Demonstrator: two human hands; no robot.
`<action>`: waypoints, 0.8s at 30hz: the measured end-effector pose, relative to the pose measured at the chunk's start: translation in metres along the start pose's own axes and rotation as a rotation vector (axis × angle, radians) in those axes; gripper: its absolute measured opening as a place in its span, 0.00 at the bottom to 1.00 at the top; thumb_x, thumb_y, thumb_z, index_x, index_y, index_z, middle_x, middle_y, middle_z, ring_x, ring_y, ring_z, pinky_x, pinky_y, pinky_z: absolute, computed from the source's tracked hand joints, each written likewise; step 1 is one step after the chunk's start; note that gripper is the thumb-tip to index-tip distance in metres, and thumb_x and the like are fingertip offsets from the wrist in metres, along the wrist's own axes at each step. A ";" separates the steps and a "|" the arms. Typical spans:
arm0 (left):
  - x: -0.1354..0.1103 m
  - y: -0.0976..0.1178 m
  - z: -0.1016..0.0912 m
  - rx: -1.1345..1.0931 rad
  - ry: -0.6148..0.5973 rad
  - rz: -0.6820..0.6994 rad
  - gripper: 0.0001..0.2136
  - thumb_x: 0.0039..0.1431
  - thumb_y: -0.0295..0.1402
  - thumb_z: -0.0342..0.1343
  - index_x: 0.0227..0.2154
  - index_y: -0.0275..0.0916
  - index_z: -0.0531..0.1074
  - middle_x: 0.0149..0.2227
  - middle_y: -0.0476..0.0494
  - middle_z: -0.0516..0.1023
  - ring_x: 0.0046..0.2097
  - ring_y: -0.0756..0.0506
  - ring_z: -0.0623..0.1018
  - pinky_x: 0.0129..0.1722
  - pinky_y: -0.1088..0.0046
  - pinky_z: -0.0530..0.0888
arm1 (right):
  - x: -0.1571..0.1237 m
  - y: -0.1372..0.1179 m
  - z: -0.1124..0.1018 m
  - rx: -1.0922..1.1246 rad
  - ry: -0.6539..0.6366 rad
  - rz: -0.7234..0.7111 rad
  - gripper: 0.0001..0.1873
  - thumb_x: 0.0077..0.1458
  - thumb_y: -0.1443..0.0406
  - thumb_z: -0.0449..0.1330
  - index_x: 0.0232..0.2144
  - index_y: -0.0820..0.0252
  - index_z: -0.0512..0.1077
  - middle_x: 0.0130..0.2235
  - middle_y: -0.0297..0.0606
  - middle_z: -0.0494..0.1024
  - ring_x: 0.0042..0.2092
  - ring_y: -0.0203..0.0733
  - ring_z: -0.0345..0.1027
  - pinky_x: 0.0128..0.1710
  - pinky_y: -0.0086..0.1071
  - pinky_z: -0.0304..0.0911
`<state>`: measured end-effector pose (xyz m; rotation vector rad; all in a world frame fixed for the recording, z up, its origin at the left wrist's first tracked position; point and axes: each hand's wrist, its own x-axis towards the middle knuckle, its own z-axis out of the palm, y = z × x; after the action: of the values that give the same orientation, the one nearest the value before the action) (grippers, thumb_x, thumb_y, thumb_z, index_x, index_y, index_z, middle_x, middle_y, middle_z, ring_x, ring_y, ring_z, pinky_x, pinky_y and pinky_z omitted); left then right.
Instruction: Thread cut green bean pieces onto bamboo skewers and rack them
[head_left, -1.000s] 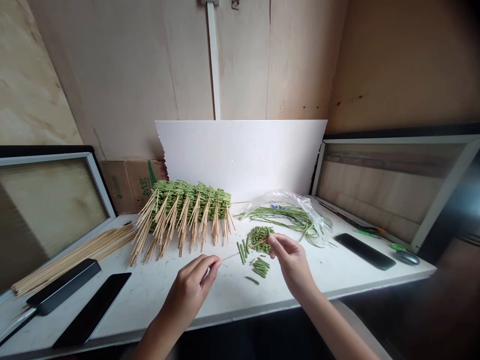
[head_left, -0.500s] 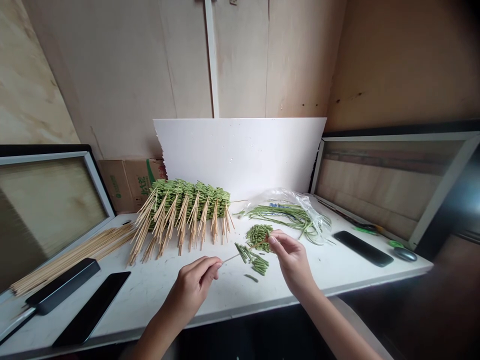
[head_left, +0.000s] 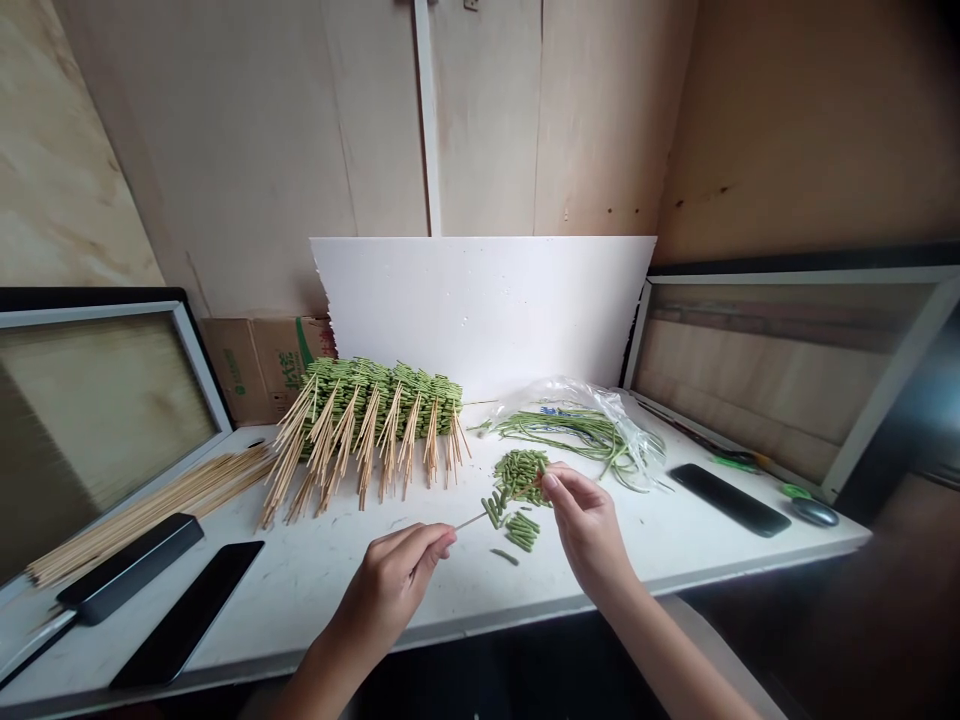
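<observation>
i've l hand pinching stick by bare end, prob. to keep strung beans clear; r hand pinches bean bit (looks like) near tip.

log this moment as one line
left hand: holding skewer threaded with long-bean pieces | right hand: pinching bean piece | nearby: cut-bean pile

We cannot see the near end of the thin, pale wooden skewer, hidden inside the left hand. The right hand hides most of a short, green bean piece from us. The bottom edge cuts off both bare forearms.
</observation>
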<state>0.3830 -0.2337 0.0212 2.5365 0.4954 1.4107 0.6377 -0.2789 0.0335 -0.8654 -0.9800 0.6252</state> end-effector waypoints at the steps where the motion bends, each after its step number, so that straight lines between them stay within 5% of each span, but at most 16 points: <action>1: -0.001 -0.001 0.001 0.001 -0.007 -0.004 0.07 0.69 0.23 0.54 0.45 0.38 0.75 0.33 0.46 0.81 0.34 0.48 0.82 0.37 0.76 0.78 | -0.001 0.001 0.001 0.004 0.001 0.001 0.10 0.55 0.55 0.70 0.27 0.53 0.80 0.33 0.38 0.74 0.38 0.45 0.65 0.39 0.36 0.62; 16: -0.006 -0.010 0.009 0.000 -0.102 -0.056 0.09 0.71 0.22 0.46 0.40 0.37 0.70 0.27 0.51 0.71 0.28 0.52 0.75 0.33 0.79 0.74 | -0.010 -0.004 0.006 -0.078 -0.079 -0.146 0.07 0.58 0.61 0.68 0.28 0.55 0.79 0.33 0.38 0.74 0.39 0.45 0.66 0.40 0.38 0.63; 24: -0.003 -0.006 0.010 0.071 0.012 -0.010 0.09 0.69 0.21 0.49 0.40 0.38 0.72 0.28 0.49 0.75 0.30 0.51 0.78 0.34 0.80 0.74 | -0.020 0.002 0.015 -0.116 -0.097 -0.133 0.10 0.57 0.61 0.69 0.25 0.56 0.77 0.30 0.37 0.74 0.37 0.44 0.67 0.40 0.39 0.64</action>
<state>0.3886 -0.2297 0.0118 2.5774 0.5695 1.4306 0.6159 -0.2886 0.0274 -0.8701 -1.1610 0.5040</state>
